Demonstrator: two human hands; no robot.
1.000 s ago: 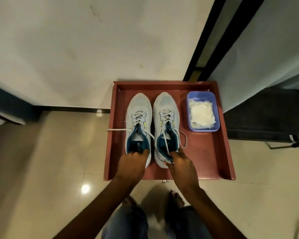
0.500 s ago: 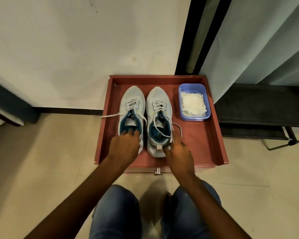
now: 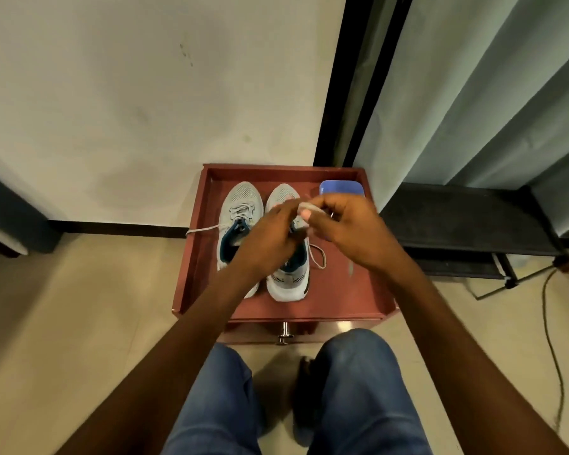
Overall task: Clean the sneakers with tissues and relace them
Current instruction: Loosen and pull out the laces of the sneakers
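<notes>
Two grey sneakers with teal lining stand side by side in a red-brown wooden tray point(image 3: 191, 257) on the floor. The left sneaker point(image 3: 239, 208) has a lace trailing left over the tray's rim. Above the right sneaker point(image 3: 288, 280) my left hand point(image 3: 270, 238) and my right hand point(image 3: 349, 228) meet. Both pinch its white lace point(image 3: 304, 206), pulled up between them. A loop of that lace point(image 3: 319, 256) lies on the tray beside the shoe. A blue tub point(image 3: 340, 187) of tissues sits at the tray's far right corner, mostly hidden by my right hand.
The tray has a metal knob point(image 3: 284, 333) on its near side and stands against a white wall. A black low rack point(image 3: 473, 224) and grey curtain point(image 3: 490, 93) are to the right, with a cable point(image 3: 552, 339) on the tiled floor. My knees in jeans are below the tray.
Both hands left the sneakers' heels and rose over the right sneaker, taking hold of its lace. The camera view pulled back and tilted.
</notes>
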